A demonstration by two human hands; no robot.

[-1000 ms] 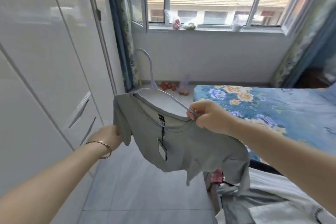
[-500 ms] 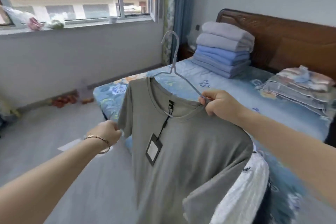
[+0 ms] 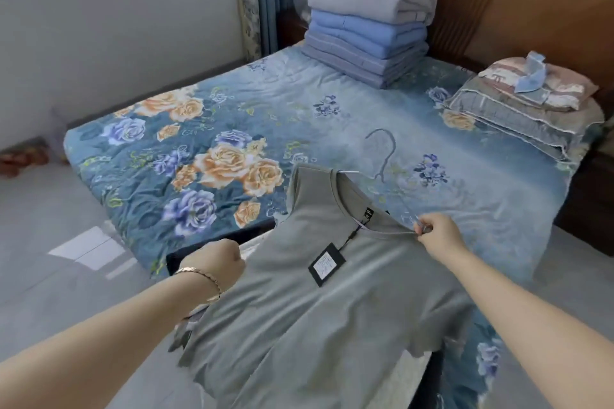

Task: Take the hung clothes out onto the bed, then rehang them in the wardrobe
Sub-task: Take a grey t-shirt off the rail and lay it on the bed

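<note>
the grey t-shirt on its wire hanger drapes over the 6 o'clock edge of the bed, right hand pinching collar and wire, left hand clenched on the sleeve at 8 o'clock. it looks light and floppy, best held by the hanger; open bed toward 11 o'clock, folded blankets at 1, pillows at 2

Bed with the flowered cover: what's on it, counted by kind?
Grey short-sleeved T-shirt: 1
Pale wire hanger: 1
Stack of folded grey and blue bedding: 1
Pile of pillows: 1
Total: 4 seen; white fabric under the T-shirt is mostly hidden.
</note>
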